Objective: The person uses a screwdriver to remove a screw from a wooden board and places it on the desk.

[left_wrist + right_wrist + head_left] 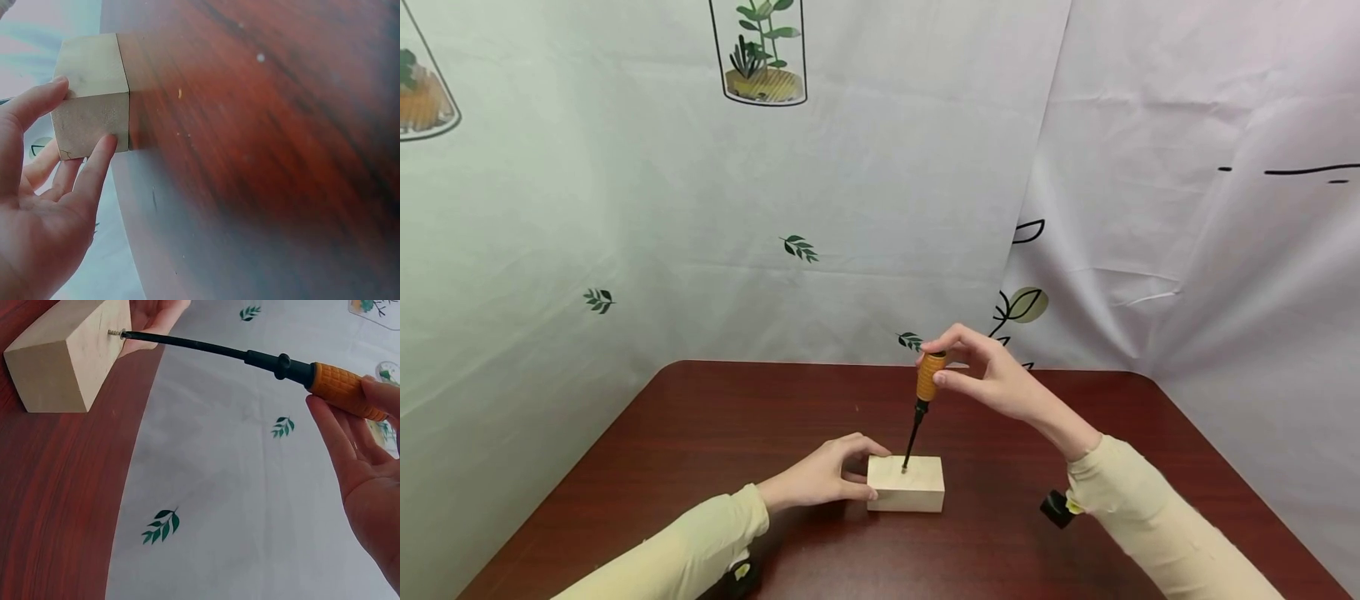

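Note:
A pale wooden block (906, 492) lies on the table, and my left hand (827, 473) grips its left end, thumb on the near side and fingers at the far side. In the left wrist view one finger of the left hand (56, 181) touches the block's end face. My right hand (992, 375) holds a screwdriver (931, 377) by its orange handle, slightly tilted, with the dark shaft pointing down. At the shaft's tip a small screw (114, 332) stands partly out of the block's top face, its head against the tip.
The dark red wooden table (760, 400) ends at a white curtain (880, 183) printed with leaves and jars. A black wrist device (1057, 508) sits under the right sleeve, another black device (742, 575) under the left sleeve.

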A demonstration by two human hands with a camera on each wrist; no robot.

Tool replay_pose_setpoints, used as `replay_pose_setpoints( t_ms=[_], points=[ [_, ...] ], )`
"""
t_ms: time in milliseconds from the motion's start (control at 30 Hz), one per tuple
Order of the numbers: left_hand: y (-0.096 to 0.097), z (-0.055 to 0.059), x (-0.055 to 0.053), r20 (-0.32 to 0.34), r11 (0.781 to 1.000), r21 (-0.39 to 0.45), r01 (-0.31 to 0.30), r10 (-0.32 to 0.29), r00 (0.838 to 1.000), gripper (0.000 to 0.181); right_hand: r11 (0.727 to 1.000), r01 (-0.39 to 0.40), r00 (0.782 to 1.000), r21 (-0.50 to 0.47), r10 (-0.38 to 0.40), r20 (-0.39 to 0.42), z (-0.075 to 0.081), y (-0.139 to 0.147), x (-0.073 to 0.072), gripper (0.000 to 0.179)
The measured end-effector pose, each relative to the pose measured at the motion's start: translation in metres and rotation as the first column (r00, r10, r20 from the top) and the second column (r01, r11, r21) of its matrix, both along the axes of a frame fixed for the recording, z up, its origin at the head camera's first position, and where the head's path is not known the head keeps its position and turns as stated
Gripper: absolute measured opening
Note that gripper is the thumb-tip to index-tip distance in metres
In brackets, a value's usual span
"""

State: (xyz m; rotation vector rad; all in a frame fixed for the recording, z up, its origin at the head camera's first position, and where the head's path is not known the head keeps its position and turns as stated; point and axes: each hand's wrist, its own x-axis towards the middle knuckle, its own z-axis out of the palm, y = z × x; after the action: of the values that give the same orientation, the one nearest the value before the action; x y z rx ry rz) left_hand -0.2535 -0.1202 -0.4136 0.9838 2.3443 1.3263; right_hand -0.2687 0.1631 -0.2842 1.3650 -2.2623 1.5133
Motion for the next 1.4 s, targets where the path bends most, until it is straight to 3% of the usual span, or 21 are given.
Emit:
replay_pose_setpoints(
  t_ms=[167, 267, 367, 533, 767, 867, 1000, 1133, 1233, 1400],
  points=[
    [0.0, 0.001, 0.001, 0.013, 1.0, -0.011, -0.01, 0.011, 1.0, 0.047, 0.993, 0.095, 0.992, -0.071, -0.089, 0.092, -0.006, -0.01, 0.007, 0.034],
    [0.0, 0.001, 0.0, 0.014, 1.0, -0.005, -0.01, 0.01, 1.0, 0.047, 0.973, 0.178, 0.976, -0.145, -0.155, 0.155, -0.011, -0.016, 0.01, 0.034],
    [0.0, 0.001, 0.0, 0.019, 1.0, 0.0, -0.009, 0.009, 1.0, 0.047, 0.955, 0.21, 0.967, -0.21, -0.172, 0.186, -0.014, -0.019, 0.01, 0.03],
    [-0.001, 0.0, -0.001, 0.036, 1.0, 0.015, 0.0, -0.001, 0.999, 0.047, 0.958, 0.167, 0.974, -0.232, -0.124, 0.19, -0.015, -0.016, 0.009, 0.028],
    [-0.002, 0.001, -0.001, 0.021, 0.999, 0.023, 0.028, -0.029, 0.999, 0.048, 0.977, 0.045, 0.997, -0.209, -0.031, 0.067, -0.018, -0.014, 0.006, 0.028],
    [-0.002, 0.0, -0.001, 0.007, 0.999, 0.012, 0.031, -0.031, 1.0, 0.048, 0.979, 0.005, 0.999, -0.204, 0.006, 0.049, -0.019, -0.015, 0.005, 0.028],
    [-0.002, 0.0, -0.001, -0.001, 1.0, -0.006, 0.023, -0.023, 1.0, 0.049, 0.977, 0.009, 0.998, -0.215, 0.005, 0.061, -0.023, -0.017, 0.004, 0.027],
    [-0.002, 0.0, -0.001, -0.006, 1.0, -0.005, 0.015, -0.015, 1.0, 0.049, 0.97, 0.108, 0.989, -0.218, -0.083, 0.119, -0.025, -0.021, 0.007, 0.034],
    [-0.002, 0.0, -0.001, -0.016, 1.0, -0.004, 0.013, -0.013, 1.0, 0.049, 0.953, 0.217, 0.969, -0.212, -0.184, 0.165, -0.023, -0.023, 0.01, 0.044],
    [-0.002, 0.0, -0.001, -0.043, 1.0, -0.011, 0.01, -0.011, 0.999, 0.049, 0.919, 0.338, 0.94, -0.205, -0.319, 0.119, -0.019, -0.021, 0.01, 0.041]
  ],
)
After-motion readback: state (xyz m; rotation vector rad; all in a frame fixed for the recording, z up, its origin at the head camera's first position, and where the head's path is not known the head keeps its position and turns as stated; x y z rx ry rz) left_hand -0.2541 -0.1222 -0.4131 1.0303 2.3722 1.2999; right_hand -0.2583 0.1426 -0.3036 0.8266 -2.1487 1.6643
